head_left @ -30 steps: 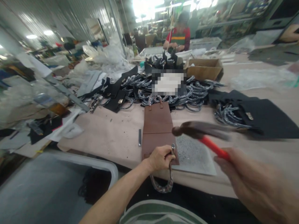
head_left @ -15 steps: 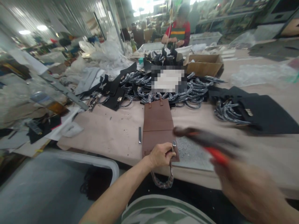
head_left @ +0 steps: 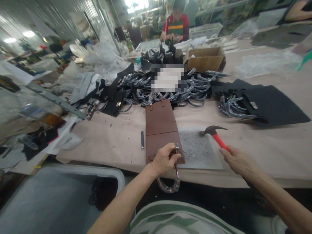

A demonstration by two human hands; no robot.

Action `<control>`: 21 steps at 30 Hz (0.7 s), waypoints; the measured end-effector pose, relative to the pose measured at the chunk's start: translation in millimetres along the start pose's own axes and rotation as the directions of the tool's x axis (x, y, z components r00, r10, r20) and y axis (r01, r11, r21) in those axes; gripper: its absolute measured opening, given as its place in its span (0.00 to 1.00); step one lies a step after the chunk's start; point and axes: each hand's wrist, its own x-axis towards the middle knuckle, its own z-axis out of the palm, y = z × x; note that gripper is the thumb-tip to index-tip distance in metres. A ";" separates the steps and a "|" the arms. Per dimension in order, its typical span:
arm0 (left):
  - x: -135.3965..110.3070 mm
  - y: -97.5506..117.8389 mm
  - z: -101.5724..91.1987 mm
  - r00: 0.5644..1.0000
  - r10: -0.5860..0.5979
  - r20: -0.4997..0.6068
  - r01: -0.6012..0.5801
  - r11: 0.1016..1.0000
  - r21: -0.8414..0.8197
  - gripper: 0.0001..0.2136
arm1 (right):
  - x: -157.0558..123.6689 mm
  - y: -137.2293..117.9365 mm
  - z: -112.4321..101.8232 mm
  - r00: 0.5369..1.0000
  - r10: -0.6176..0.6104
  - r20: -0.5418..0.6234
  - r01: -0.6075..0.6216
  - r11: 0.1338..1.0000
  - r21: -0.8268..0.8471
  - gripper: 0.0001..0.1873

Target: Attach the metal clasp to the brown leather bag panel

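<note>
Head cam: L hand (head_left: 163,160) pinches metal tool (head_left: 176,147), approx. upright, over near R corner of brown panel (head_left: 161,118); R hand (head_left: 239,160) grips hammer (head_left: 216,137), its head apart, R of tool.

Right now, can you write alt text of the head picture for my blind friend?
A person's left hand holds a small metal tool over a brown panel; the right hand grips a red-handled claw hammer. Beyond lie black panels and plastic-wrapped handles.
</note>
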 end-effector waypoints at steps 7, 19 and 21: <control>1.6 4.1 -1.2 0.999 -0.027 0.036 0.026 0.999 0.030 0.02 | -5.0 -29.3 38.6 0.823 -0.454 -0.341 0.389 0.888 -0.244 0.23; 4.8 -2.8 5.1 0.903 -0.400 -0.158 0.328 0.879 -0.346 0.06 | -25.1 -70.5 102.5 0.699 -0.699 -0.148 0.702 0.711 -0.041 0.26; 10.7 -4.2 -4.3 0.852 -0.490 -0.186 0.343 0.790 -0.508 0.09 | -23.3 -69.5 102.3 0.705 -0.694 -0.149 0.696 0.717 -0.044 0.25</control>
